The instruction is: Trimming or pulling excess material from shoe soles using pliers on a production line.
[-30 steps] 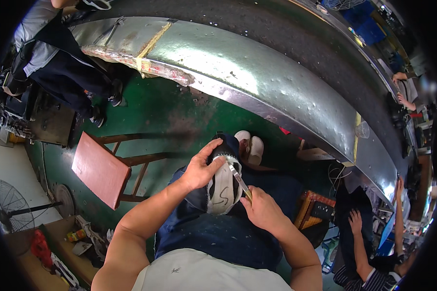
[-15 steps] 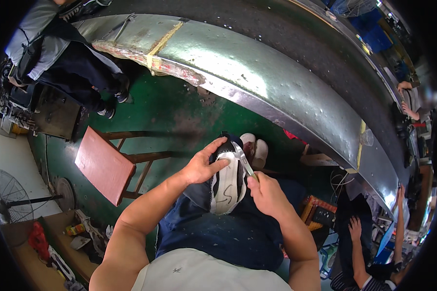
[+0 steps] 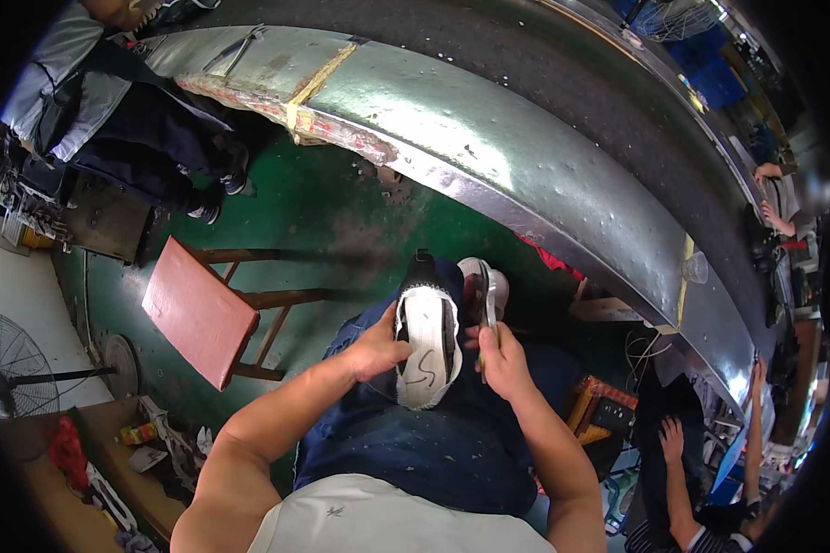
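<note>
Left hand [image 3: 378,348] grips the upturned shoe [image 3: 427,346] on the lap, right hand [image 3: 500,358] clamped round scissors [image 3: 487,309] just beside it.

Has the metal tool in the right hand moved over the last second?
Yes. The metal tool has swung from lying across the white shoe sole to standing along its right edge, held by the right hand.
</note>
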Demonstrator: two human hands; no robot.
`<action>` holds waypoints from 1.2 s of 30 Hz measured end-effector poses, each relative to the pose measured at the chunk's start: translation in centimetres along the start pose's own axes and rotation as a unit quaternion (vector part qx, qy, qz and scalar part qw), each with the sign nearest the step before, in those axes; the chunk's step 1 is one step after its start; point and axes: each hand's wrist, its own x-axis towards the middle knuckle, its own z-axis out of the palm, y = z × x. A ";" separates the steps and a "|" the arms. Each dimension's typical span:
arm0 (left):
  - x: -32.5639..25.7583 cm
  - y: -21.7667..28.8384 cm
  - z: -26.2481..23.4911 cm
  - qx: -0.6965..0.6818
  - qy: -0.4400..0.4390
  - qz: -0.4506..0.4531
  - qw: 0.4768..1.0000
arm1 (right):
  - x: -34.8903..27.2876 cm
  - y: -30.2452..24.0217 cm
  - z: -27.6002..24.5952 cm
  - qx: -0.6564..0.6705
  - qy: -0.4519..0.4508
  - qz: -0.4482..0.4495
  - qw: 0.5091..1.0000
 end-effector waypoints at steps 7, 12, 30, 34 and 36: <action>-2.7 1.1 2.4 0.198 -0.021 0.093 0.976 | 0.7 2.1 1.8 0.091 0.028 0.055 0.994; -5.1 0.1 3.9 0.144 -0.074 0.176 0.971 | -2.7 -0.5 0.1 0.059 0.020 -0.012 0.998; 7.9 -0.9 7.8 0.030 -0.243 -0.154 0.957 | -8.1 7.0 -4.1 0.333 0.054 0.109 0.935; 8.2 -0.1 9.3 0.047 -0.297 -0.220 0.928 | -9.7 7.0 -5.1 0.252 0.088 0.180 0.947; 7.9 -0.9 9.6 0.045 -0.306 -0.232 0.922 | -10.0 7.1 -5.3 0.261 0.095 0.173 0.945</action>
